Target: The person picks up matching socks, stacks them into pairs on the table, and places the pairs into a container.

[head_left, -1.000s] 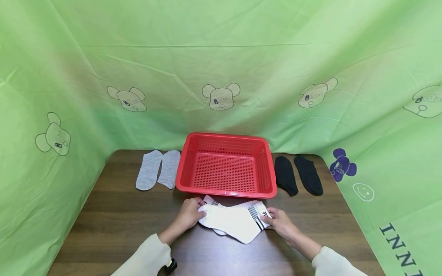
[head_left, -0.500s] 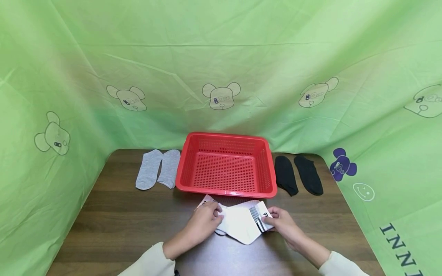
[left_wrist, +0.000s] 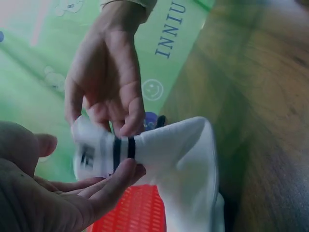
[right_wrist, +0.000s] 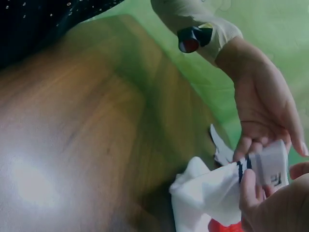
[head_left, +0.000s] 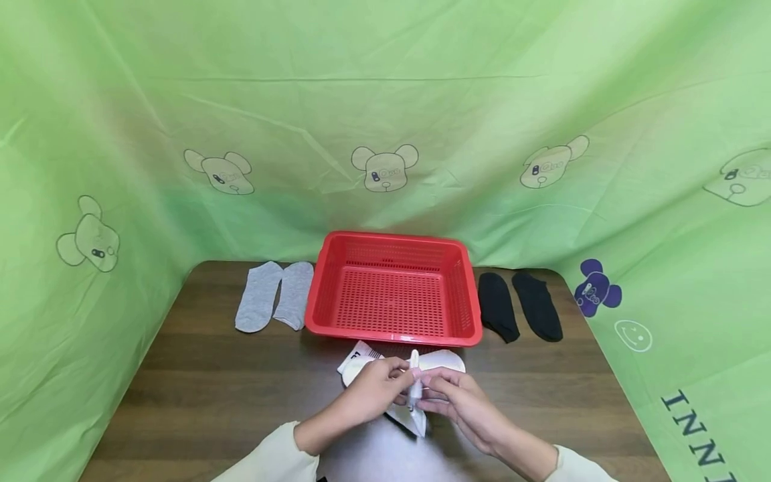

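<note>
Both hands hold a white crew sock (left_wrist: 178,154) by its striped cuff, which stands edge-on and raised in the head view. My left hand (head_left: 375,393) has its fingers at the dark stripes on one side of the cuff. From the other side my right hand (head_left: 466,407) pinches near the cuff's open end. The sock's foot droops toward the table. A second white sock (head_left: 444,360) lies flat beneath, cuff to the left and toe to the right, its middle hidden by the hands.
A red plastic basket (head_left: 391,337) stands just behind the hands on the wooden table (head_left: 199,388). Two grey socks (head_left: 260,298) lie left of it, two black socks (head_left: 498,308) to its right. A green printed curtain (head_left: 385,100) closes off the back and sides.
My left hand has moved right from the sock's toe to its cuff. My right hand has come left, bringing the cuff up off the lower sock and turning it edge-on.
</note>
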The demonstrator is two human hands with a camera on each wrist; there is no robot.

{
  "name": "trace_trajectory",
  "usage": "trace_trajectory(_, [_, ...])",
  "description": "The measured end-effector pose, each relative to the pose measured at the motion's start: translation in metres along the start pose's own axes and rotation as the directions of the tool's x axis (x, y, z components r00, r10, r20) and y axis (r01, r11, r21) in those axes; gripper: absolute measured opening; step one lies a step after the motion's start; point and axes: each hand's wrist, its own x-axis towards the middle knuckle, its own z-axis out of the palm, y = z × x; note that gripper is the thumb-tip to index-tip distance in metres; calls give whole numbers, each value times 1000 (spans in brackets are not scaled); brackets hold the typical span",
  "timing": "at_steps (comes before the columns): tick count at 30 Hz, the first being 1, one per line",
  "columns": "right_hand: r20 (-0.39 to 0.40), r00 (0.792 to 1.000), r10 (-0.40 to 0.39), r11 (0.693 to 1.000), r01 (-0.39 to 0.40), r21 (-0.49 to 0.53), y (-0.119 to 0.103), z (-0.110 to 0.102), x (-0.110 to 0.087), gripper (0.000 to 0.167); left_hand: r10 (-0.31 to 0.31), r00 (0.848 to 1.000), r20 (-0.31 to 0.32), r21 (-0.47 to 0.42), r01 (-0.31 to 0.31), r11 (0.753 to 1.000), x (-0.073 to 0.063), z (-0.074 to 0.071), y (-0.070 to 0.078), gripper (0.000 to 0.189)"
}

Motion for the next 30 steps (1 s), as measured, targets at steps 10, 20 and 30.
trace_trajectory(10, [-86,993,-80,990,70,-119,7,4,12,30,115,991,-63,269,-94,958,-9,-16,-2,29])
trace_trajectory(20, [337,857,-390,622,515,-591,27,-4,31,42,137,990,24,299,-138,944,-26,-42,35,24])
trace_trajectory(30, [418,839,-348,604,542,-584,32,-10,39,18,110,990,84,198,-125,972,-38,-74,50,22])
